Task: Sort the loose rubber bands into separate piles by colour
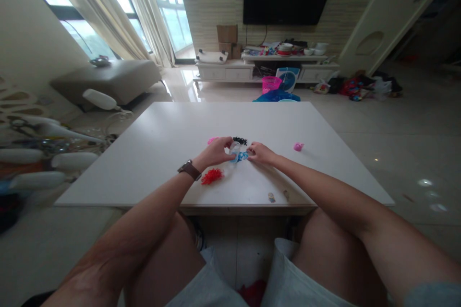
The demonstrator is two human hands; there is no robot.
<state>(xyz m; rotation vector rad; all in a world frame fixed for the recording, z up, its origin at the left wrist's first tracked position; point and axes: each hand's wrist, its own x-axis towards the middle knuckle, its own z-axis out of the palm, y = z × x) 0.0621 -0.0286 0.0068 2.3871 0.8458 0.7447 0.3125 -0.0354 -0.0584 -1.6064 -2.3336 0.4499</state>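
Note:
A small clear plastic cup point(235, 147) is tipped on its side in my left hand point(216, 152), whose fingers wrap round it. At its mouth lies a little heap of small blue pieces point(242, 156) on the white table. My right hand point(262, 153) is beside that heap, fingertips pinched together; whatever they hold is too small to make out. Just behind the cup sits a pile of small black pieces point(240, 141). A red pile point(212, 176) lies nearer me, below my left wrist. Part of a pink pile point(212, 140) shows past my left hand.
Off to the right on the white table point(173, 129) stands a small pink object point(298, 147). Two small stickers point(271, 197) are near the front edge. Beyond the table are a pink basket point(271, 84) and a low TV cabinet point(225, 72).

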